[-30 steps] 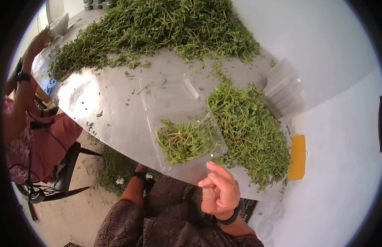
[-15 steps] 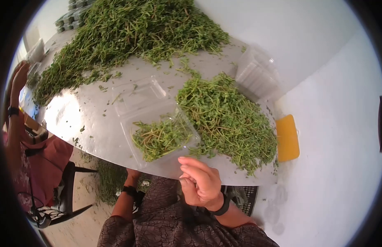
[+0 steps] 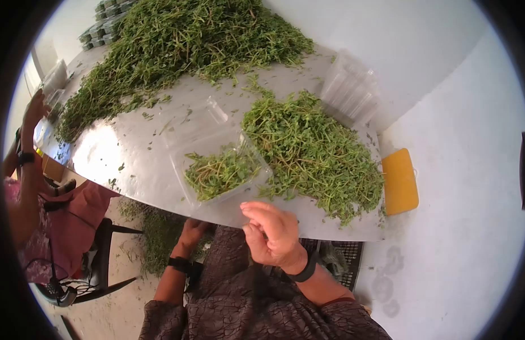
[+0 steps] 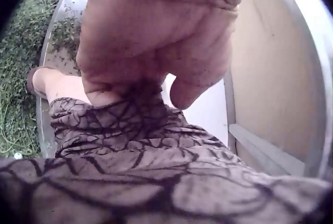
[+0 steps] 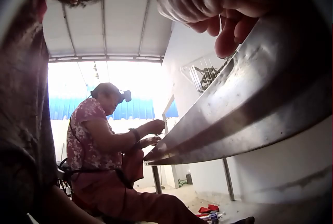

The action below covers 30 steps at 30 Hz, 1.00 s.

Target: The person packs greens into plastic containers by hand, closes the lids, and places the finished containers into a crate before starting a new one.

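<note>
Loosely bent fingers show on my right hand [image 3: 272, 233], raised in front of the table edge with nothing in its grasp. Just beyond it, an open clear plastic clamshell box [image 3: 180, 195] holds a bunch of leafy green stems [image 3: 220, 174]. Beside the box lies a heap of the same greens [image 3: 316, 156]. Low by the lap is my left hand [image 4: 156, 31], partly under the table edge in the head view. In the left wrist view its fingers grip a bunched fold of the dark-patterned garment [image 4: 151, 135]; their tips are hidden in the cloth.
A large pile of greens [image 3: 194, 45] covers the far side of the metal table [image 3: 160, 192]. Stacked empty clamshells [image 3: 350, 88] stand at right, near a yellow board [image 3: 399, 181]. Another person [image 5: 112, 135] sits at the table's left. Filled boxes [image 3: 107, 25] are stacked behind.
The head view has shifted, so the table and box appear farther left. More of my left hand shows beside the lap. My right hand keeps its bent-finger pose.
</note>
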Available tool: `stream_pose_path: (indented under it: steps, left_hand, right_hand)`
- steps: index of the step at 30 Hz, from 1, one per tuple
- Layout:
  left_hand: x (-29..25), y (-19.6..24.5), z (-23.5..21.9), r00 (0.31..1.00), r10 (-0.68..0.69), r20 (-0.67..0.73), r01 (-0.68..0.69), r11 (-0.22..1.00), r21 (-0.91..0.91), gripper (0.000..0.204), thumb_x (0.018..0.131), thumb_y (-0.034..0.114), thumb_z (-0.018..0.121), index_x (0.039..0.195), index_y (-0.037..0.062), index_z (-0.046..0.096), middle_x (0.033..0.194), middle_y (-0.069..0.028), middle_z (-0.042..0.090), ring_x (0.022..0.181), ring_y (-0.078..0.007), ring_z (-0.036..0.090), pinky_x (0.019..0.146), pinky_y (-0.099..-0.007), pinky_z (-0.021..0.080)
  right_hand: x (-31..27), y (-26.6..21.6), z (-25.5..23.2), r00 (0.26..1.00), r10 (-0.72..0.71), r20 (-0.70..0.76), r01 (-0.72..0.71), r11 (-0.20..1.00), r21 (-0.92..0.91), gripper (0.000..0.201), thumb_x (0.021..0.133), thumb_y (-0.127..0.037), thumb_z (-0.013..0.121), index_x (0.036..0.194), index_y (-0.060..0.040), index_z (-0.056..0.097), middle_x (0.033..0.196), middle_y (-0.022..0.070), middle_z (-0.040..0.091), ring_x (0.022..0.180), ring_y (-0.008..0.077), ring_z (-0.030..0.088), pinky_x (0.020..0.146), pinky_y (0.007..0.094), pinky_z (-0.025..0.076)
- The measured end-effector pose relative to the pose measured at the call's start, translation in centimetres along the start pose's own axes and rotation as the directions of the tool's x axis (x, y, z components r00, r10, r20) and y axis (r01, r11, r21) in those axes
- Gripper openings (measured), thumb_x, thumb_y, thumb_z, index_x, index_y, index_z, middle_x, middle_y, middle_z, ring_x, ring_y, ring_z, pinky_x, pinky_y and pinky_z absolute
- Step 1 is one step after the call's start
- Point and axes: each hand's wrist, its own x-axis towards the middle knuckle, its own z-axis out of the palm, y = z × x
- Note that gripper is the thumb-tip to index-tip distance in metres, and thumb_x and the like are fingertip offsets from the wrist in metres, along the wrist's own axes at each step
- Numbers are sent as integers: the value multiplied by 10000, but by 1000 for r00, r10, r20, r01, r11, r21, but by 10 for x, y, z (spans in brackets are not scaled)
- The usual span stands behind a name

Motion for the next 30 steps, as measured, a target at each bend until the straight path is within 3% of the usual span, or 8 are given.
stream_pose_path:
  steps: [3,6,7,10,13,20,22,30]
  left_hand:
    - [-13,3,-15,911,389,-139,-302,856,419,176,864,160,625,953,8,629,882,-178,644,780,-325,622,675,-365,481]
    - [-76,85,1,579,793,-190,-482,521,705,127,850,107,632,926,10,603,909,-169,626,788,-311,619,701,-393,498]
    - [-90,100,4,573,795,-201,-471,520,713,127,850,107,632,926,10,603,909,-169,626,788,-311,619,701,-393,498]
    - [-124,139,11,199,979,48,-575,77,814,186,871,133,630,993,-3,593,983,-173,621,787,-284,626,722,-352,529]
    - [-128,164,28,62,996,-58,-685,84,723,250,928,161,575,1065,-46,594,1132,-182,593,787,-211,635,689,-319,527]
    - [-96,205,56,91,992,85,-795,21,606,379,801,56,701,1157,-21,598,1223,-192,565,770,-192,646,641,-278,537]
    - [-90,208,59,286,936,206,-730,73,679,440,720,-29,713,1147,25,623,1134,-162,603,785,-221,649,657,-305,538]
    - [-75,195,60,156,976,153,-725,8,688,371,679,-42,697,1035,61,671,950,-94,620,715,-249,599,644,-353,493]
  right_hand:
    - [1,1,-1,999,33,23,-34,998,45,219,831,28,625,1048,35,599,1002,191,674,547,131,599,507,227,486]
    - [3,0,0,1000,17,23,-16,1000,-26,186,848,6,624,1031,35,610,985,181,677,559,130,592,516,230,480]
    - [3,-1,0,1000,9,27,-9,1000,-9,186,848,6,624,1031,35,610,985,181,677,559,130,592,516,230,480]
    - [3,-1,0,998,32,49,-30,999,-43,196,836,2,636,1029,14,601,944,180,669,574,236,631,527,304,504]
    - [4,-2,0,998,29,49,-26,997,-67,200,825,18,644,1020,16,598,931,174,671,590,244,643,537,306,511]
    - [1,1,4,999,33,8,-32,995,-92,207,818,61,632,1016,10,600,898,161,673,615,258,656,539,309,509]
    - [0,2,5,998,63,1,-62,995,-72,191,829,57,628,1013,8,603,890,152,673,609,242,655,534,301,508]
    - [8,-14,-22,981,190,-46,-193,978,-76,129,879,28,595,1004,6,617,845,122,659,588,142,637,525,254,498]
